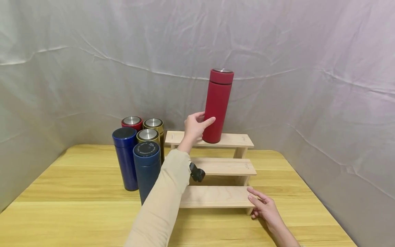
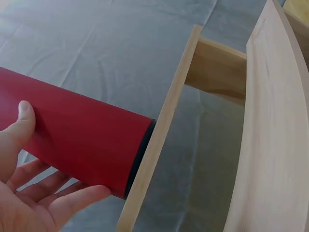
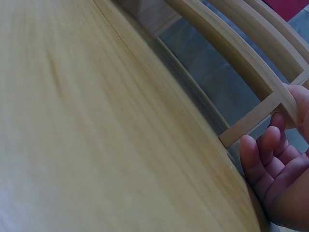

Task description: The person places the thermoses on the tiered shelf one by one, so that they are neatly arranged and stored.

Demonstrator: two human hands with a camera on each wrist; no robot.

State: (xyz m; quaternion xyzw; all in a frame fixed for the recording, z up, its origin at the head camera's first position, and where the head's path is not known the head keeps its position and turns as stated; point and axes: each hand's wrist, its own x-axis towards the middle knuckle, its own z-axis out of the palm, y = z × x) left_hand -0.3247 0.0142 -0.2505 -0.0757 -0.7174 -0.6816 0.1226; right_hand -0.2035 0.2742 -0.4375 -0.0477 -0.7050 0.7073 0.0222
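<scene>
Beige sleeve nearest the camera, running up from bottom centre of the head view; black wrist device beside its cuff; left hand, around mid-frame, grips the tall red bottle low on its side, thumb across the near face, fingers round the other side; bottle's base touches the top step of the wooden stand, right of centre; right hand, lower right, pinches the end of the stand's bottom step, probably steadying it; step in hand looks like setting the bottle down up there; next move seems to call for checking it sits flat, then easing the fingers off without tipping it. Containers: five more bottles upright on the table, left of centre; dark blue bottle in front, partly behind the sleeve; blue bottle to its left; front gold bottle, back gold bottle and second red bottle behind; lids on all six, contents hidden, cannot tell full or not.
</scene>
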